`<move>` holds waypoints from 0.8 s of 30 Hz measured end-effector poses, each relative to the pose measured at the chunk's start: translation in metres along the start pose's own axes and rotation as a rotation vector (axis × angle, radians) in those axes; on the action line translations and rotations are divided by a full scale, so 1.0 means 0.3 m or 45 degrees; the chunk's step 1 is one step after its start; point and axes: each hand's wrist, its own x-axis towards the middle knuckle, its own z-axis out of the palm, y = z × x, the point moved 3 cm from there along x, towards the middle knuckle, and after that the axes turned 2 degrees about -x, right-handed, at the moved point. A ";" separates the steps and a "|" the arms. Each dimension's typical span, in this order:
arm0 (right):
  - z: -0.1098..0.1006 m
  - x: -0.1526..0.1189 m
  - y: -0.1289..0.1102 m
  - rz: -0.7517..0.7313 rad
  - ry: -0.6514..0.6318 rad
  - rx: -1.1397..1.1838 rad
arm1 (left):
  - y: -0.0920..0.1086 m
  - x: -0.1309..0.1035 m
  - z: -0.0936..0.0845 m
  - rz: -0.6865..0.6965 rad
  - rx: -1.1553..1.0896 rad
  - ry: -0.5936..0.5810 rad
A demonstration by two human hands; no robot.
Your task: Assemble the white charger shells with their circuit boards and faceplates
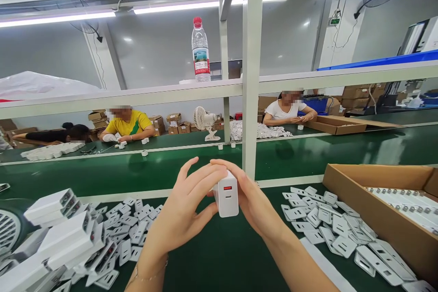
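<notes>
A white charger (228, 198) is held up over the green work surface, its face with a red USB port and a smaller slot toward me. My left hand (191, 196) grips it from the left, fingers over its top and thumb near its lower side. From the right, my right hand (248, 191) closes around its top and side; some of its fingertips are hidden behind the charger. To the left lie a heap of loose white face plates (126, 228) and stacked white charger housings (65, 242). More white face plates (328, 219) are spread at the right.
A cardboard box (376, 205) with rows of white parts stands at the right. Beyond runs a green conveyor belt (191, 164). A metal post (251, 77) rises ahead, and a water bottle (200, 52) stands on the shelf. Several people sit across the belt near a small fan (205, 121).
</notes>
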 end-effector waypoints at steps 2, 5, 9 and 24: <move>0.000 0.003 0.002 0.007 0.000 -0.003 | 0.000 -0.001 0.001 -0.002 -0.004 -0.004; -0.001 0.000 0.001 0.008 0.004 -0.009 | -0.003 -0.004 0.000 -0.010 -0.015 -0.015; -0.004 -0.010 -0.002 0.005 -0.048 -0.030 | -0.012 -0.009 -0.007 -0.012 -0.028 -0.009; -0.208 -0.118 -0.254 -0.611 0.437 -0.696 | -0.091 -0.050 -0.059 -0.286 -1.001 0.264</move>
